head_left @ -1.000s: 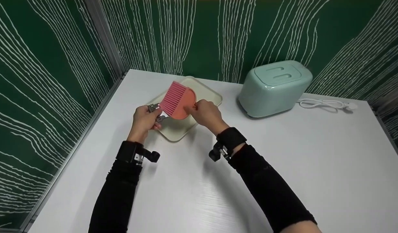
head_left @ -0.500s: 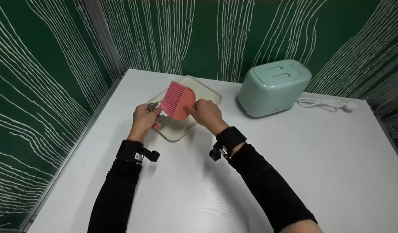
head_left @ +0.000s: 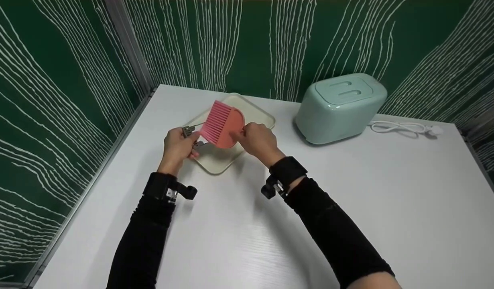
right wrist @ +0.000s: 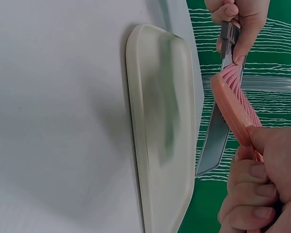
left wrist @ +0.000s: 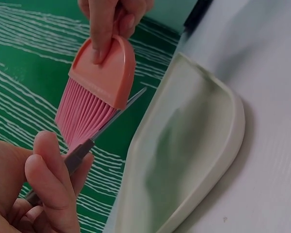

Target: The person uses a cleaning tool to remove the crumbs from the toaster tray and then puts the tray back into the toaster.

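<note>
In the head view my left hand (head_left: 177, 146) grips the grey end of a thin metal tray (right wrist: 214, 143), which looks like a toaster's crumb tray. A brush (head_left: 228, 128) with an orange handle and pink bristles is pinched between my right thumb and fingers. Its bristles (left wrist: 85, 114) lie against the metal tray near the grey end (left wrist: 79, 156), by my left fingertips. From above, the brush hides most of the metal surface. Both are held over a cream rectangular tray (head_left: 218, 162) on the white table. My right hand (head_left: 258, 141) is at the brush's right side.
A mint-green toaster (head_left: 339, 114) stands at the back of the table (head_left: 351, 208), right of my hands. Its white cord (head_left: 397, 127) lies bundled beside it. Green walls (head_left: 255, 48) with white lines border the table behind and at the left.
The brush has shifted slightly to the right over the last half second, after a small shift left before that. Both hands keep their holds.
</note>
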Available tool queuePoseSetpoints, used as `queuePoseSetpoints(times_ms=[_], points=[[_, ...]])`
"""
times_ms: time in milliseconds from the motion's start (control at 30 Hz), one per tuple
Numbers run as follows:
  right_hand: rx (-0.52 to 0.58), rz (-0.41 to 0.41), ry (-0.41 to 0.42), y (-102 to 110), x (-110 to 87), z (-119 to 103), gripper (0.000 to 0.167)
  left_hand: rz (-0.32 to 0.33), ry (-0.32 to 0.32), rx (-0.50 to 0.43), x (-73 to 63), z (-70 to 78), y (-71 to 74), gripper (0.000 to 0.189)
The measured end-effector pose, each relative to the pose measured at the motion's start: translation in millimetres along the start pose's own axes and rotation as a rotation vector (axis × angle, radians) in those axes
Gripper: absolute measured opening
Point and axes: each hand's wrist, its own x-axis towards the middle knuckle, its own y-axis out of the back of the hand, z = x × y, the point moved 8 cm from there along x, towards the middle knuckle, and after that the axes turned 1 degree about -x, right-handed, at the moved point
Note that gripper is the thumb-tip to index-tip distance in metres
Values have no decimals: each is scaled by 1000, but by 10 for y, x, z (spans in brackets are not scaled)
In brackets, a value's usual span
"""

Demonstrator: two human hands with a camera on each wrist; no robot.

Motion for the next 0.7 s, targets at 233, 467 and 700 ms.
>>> queuePoseSetpoints(times_ms=[233, 467, 700], points=[[2, -1, -13, -5, 7, 36, 56, 9, -12, 12, -3, 15, 30, 20], [-6, -7, -8, 12, -5, 50, 54, 2, -33, 56, -1, 38, 42, 20], [-19, 6, -18, 19, 1, 79, 51, 6, -38, 50, 8, 34, 57, 18]])
